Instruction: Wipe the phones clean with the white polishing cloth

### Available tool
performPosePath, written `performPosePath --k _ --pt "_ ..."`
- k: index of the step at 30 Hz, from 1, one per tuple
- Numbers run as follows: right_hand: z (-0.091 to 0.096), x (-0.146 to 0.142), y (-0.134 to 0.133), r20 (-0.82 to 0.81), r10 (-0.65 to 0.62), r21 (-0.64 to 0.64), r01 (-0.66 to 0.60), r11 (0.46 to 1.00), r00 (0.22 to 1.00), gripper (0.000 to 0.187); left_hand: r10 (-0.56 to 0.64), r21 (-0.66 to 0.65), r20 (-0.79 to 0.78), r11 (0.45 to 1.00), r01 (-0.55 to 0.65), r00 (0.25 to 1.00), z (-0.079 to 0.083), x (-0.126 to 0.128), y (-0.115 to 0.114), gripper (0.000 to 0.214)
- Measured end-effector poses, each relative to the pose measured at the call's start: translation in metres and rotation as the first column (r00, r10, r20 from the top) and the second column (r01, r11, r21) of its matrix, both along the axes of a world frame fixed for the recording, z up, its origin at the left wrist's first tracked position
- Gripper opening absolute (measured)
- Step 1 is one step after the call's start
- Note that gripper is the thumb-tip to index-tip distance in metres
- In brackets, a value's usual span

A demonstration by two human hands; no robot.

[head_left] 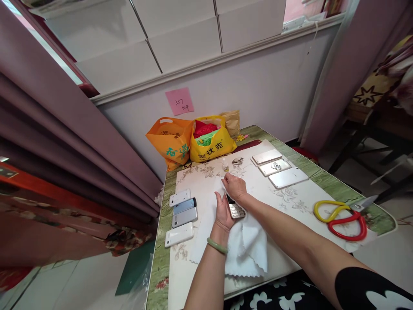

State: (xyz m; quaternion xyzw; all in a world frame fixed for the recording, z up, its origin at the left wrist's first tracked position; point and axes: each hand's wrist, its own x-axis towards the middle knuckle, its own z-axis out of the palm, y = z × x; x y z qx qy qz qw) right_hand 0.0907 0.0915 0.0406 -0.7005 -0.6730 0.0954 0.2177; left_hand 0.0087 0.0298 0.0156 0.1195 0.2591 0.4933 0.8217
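A keypad phone (237,210) with silver buttons rests in my left hand (222,213), whose fingers go round its side. A green bangle circles that wrist. Over the phone's upper end is my right hand (235,187), its fingers curled together and hiding part of the screen; what they pinch cannot be made out. Beneath both hands a white cloth (248,247) with a zigzag edge lies bunched on the table. Just beyond my right fingertips stands a small clear bottle (225,165).
Several phones (184,216) lie in a column at left; three more phones (270,166) lie at right. Scissors (346,215) with yellow and red handles sit near the right edge. An orange bag (171,137), a yellow bag (213,148) and dark-framed glasses (238,161) are farther back.
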Motion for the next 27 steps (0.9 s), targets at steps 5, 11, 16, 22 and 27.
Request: performPosePath --k 5,11,16,22,27 --pt "-0.003 0.005 -0.016 -0.010 -0.010 -0.003 0.010 1.000 1.000 0.027 -0.020 0.012 0.012 1.000 0.020 1.000 -0.001 -0.001 -0.002 0.070" --pt "-0.002 0.012 -0.044 -0.007 0.062 0.004 -0.062 0.998 0.998 0.026 -0.024 0.006 0.037 1.000 0.024 0.999 -0.004 -0.002 -0.003 0.073" --pt "-0.007 0.015 -0.077 0.011 0.133 0.041 -0.133 0.990 0.991 0.026 0.020 -0.059 0.029 0.998 -0.018 0.999 -0.007 -0.004 -0.001 0.069" --pt "-0.024 0.016 -0.100 0.069 0.230 0.140 -0.237 0.961 0.971 0.034 0.061 -0.039 0.022 0.997 -0.060 0.998 -0.008 -0.005 0.000 0.066" --pt "-0.013 0.007 -0.082 0.127 0.188 0.023 -0.192 0.981 0.974 0.033 0.130 -0.103 0.025 0.987 -0.127 0.991 -0.011 -0.006 0.005 0.061"
